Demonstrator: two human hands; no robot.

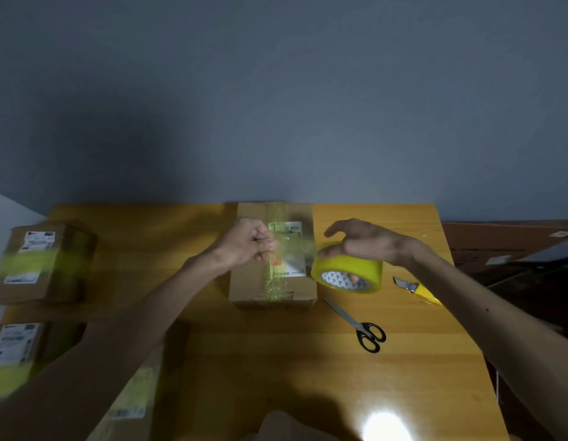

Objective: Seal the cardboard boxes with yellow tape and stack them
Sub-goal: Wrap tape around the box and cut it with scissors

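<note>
Yellow bands already round the upper-left box [44, 262] and the lower-left box [15, 354], so likely sealed; centre box [247, 288] on the table [387, 377] taped along its top only, apparently due a cross strip. Left hand [247, 246] pinching the tape end [289, 249] over that box, right hand [372, 243] gripping the tape roll [346, 265] just right of it, fingers hooked through the core. Scissors [359, 326] and utility knife [416, 289] at lower right, clear of the work; fourth box [133, 393] at bottom left under the left forearm, nothing stacked yet.

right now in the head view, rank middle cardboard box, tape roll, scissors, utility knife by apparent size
1. middle cardboard box
2. yellow tape roll
3. scissors
4. utility knife, end possibly hidden by the right forearm, so unsure
</note>
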